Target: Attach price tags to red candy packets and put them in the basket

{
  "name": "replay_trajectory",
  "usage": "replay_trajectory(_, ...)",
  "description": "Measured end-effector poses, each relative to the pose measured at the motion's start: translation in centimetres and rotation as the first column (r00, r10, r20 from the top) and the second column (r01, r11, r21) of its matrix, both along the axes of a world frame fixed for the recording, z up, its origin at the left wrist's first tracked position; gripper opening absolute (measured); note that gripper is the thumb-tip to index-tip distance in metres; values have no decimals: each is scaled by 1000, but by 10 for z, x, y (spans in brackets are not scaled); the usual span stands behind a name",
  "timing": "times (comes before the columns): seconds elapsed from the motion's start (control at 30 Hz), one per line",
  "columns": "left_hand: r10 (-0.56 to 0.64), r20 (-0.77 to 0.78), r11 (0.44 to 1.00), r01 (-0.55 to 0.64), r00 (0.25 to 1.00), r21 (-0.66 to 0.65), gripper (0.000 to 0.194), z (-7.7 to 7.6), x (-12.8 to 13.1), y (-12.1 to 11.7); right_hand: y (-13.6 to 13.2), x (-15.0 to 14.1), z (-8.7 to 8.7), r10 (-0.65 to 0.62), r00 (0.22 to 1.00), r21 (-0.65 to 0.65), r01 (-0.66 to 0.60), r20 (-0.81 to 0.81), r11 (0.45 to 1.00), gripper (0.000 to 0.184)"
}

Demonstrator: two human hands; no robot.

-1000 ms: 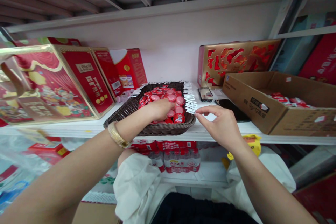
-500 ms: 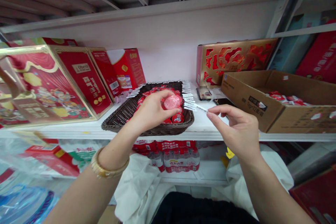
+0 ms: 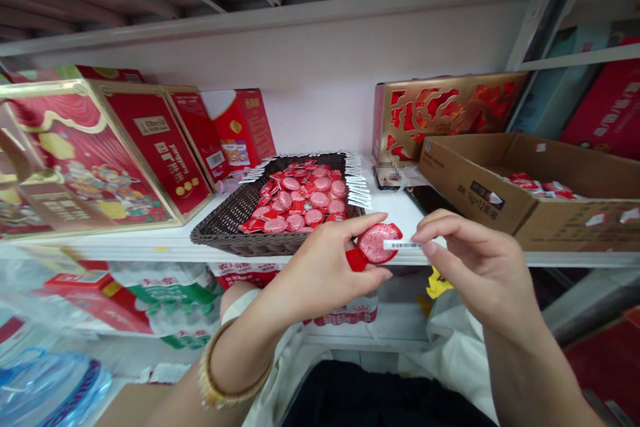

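Observation:
My left hand (image 3: 335, 267) grips a round, red-wrapped candy (image 3: 376, 244) between thumb and fingers, its pale pink face turned up. My right hand (image 3: 480, 267) pinches one end of a narrow white barcode sticker (image 3: 400, 245), whose other end lies over the candy's face. Behind my left hand, a dark brown woven basket (image 3: 213, 230) holds many of the same candies (image 3: 295, 201). White barcode strips (image 3: 357, 180) stick out in a row along the basket's right rim, and others line its far and left rims.
To the right stands an open cardboard box (image 3: 465, 197) with red packets inside. A gold and red box (image 3: 445, 113) is behind it, beside a dark phone-like object (image 3: 430, 201). Red gift boxes (image 3: 155, 147) fill the left of the shelf. Bottle packs (image 3: 180, 297) sit below.
My left hand has lifted the candy out over the basket's front, toward the right and nearer me. My right hand has pulled the sticker away from the rim and brought it onto the candy.

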State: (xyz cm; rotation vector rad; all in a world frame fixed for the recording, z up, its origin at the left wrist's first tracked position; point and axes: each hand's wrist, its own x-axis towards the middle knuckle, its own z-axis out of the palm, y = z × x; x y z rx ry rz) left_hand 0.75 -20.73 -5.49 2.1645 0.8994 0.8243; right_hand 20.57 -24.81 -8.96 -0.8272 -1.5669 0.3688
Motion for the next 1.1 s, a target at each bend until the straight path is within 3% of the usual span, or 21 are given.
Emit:
replay_trajectory(0.13,-66,-82,998,64,994,-26,69,-1,1,-2,-3,0,10,38,973,-11,-36,228,999,18)
replay_trajectory(0.27,-124,-100,992,125,987,4,52,-2,1,-1,-4,-3,15,4,927,18,-12,375,1000,18)
replay_trajectory(0.43,-173,-99,985,170,980,-34,29,0,2,-4,-5,-5,14,-56,908,43,42,414,998,19)
replay_trajectory(0.63,-119,43,963,125,992,-238,42,-6,6,-3,-6,-8,6,-317,906,152,284,282,947,22)
replay_trajectory(0.73,-90,100,940,118,991,-319,49,-11,7,-3,-3,-7,-1,-248,946,13,251,210,968,19)
replay_trajectory(0.87,-74,149,920,125,986,-372,31,-11,9,-6,1,-6,-11,-114,991,-204,126,69,971,10)
replay_trajectory(0.97,-14,228,913,105,974,-395,22,-10,11,-8,3,-6,-15,-105,993,-261,89,-47,961,14)
replay_trajectory(1.1,31,318,890,119,947,-441,25,-16,11,-8,4,-7,-17,-103,988,-285,66,-115,956,17)
